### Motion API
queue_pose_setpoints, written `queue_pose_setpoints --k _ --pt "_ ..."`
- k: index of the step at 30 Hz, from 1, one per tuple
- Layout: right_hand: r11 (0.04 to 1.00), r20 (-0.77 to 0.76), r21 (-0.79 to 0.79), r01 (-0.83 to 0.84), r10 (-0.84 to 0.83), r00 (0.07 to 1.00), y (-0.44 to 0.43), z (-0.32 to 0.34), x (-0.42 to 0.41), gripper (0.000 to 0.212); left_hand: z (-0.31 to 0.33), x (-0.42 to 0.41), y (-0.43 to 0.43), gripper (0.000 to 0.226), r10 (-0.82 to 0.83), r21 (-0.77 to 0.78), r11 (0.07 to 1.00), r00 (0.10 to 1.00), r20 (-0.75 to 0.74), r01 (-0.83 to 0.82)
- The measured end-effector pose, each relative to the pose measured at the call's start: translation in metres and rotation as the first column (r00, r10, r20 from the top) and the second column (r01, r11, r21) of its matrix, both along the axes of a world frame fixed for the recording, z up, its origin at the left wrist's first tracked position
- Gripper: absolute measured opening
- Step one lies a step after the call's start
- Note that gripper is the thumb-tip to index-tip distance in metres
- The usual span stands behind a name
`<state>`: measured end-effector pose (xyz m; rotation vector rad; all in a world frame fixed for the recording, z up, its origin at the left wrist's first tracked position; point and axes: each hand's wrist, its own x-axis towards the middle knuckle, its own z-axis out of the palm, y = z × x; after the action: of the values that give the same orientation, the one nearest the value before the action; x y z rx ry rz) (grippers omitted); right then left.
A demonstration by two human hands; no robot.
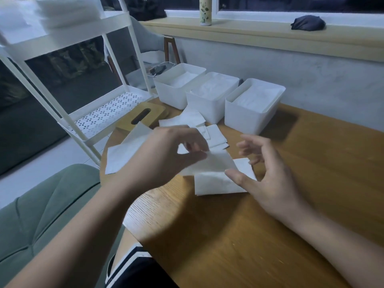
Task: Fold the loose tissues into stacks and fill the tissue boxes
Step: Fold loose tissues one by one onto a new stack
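Both forearms reach in from the bottom edge over the wooden table point(207, 235). At centre frame the left hand point(166, 154) pinches a tissue point(214, 164). Just beside it, the right hand point(270, 179) hovers with fingers spread, holding nothing. Above centre, three white tissue boxes point(239, 118) hold tissues.

A wooden counter point(270, 235) fills the near right. To its left stands a white metal cart point(108, 113) with a perforated lower shelf, and a green cushioned seat point(41, 215) sits beside the counter's near edge. Along the far wall runs a pale window ledge point(249, 36), carrying an upright flower-printed canister point(205, 11) and, well apart to the right, a dark crumpled bundle point(308, 22). A grey chair point(149, 40) stands behind the cart.
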<state>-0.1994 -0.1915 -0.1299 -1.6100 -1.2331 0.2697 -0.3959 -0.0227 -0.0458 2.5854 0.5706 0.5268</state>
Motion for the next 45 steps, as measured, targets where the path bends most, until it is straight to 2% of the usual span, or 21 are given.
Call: queue_pose_setpoints --k 2,5,6,10,15,20,24,31,38,45 --pt "1.0 0.028 0.023 -0.021 0.02 0.999 -0.001 0.003 -0.002 0.051 -0.004 0.005 -0.009 0.013 -0.042 -0.026 0.999 0.999 -0.025 0.042" --pt "0.996 0.121 0.073 -0.053 0.044 0.992 -0.002 0.001 -0.003 0.012 -0.014 0.011 -0.015 0.009 -0.058 -0.044 0.997 0.998 -0.013 0.057" --pt "0.995 0.125 0.089 -0.051 0.04 0.991 -0.003 0.001 -0.003 0.006 -0.018 0.012 -0.016 0.01 -0.052 -0.057 0.997 0.999 -0.008 0.051" --pt "0.995 0.013 0.095 -0.026 0.025 1.0 -0.004 0.001 0.002 0.011 -0.03 0.004 -0.009 0.017 0.035 -0.13 0.991 0.999 0.011 -0.033" --pt "0.993 -0.108 0.113 0.023 -0.01 0.994 -0.001 -0.002 0.009 0.018 -0.047 -0.012 0.004 0.007 0.175 -0.226 0.961 0.983 0.061 -0.158" --pt "0.99 -0.18 0.128 0.06 -0.036 0.983 0.002 -0.005 0.017 0.014 -0.05 -0.012 -0.001 0.004 0.25 -0.497 0.854 0.959 0.135 -0.153" --pt "0.991 -0.204 0.087 0.103 -0.083 0.975 0.002 -0.007 0.024 0.007 -0.056 -0.005 -0.003 0.01 0.305 -0.593 0.78 0.949 0.084 -0.198" --pt "0.989 -0.113 -0.102 0.111 -0.122 0.986 0.004 -0.017 0.031 0.018 -0.072 0.003 0.003 0.017 0.307 -0.502 0.802 0.944 -0.119 -0.324" --pt "0.972 -0.002 -0.176 0.155 -0.158 0.987 0.005 -0.019 0.029 0.021 -0.078 0.008 0.005 0.022 0.314 -0.352 0.868 0.937 -0.156 -0.349" --pt "0.969 0.062 -0.17 0.181 -0.172 0.983 0.007 -0.023 0.031 0.023 -0.079 0.007 0.005 0.03 0.311 -0.3 0.89 0.939 -0.151 -0.343"
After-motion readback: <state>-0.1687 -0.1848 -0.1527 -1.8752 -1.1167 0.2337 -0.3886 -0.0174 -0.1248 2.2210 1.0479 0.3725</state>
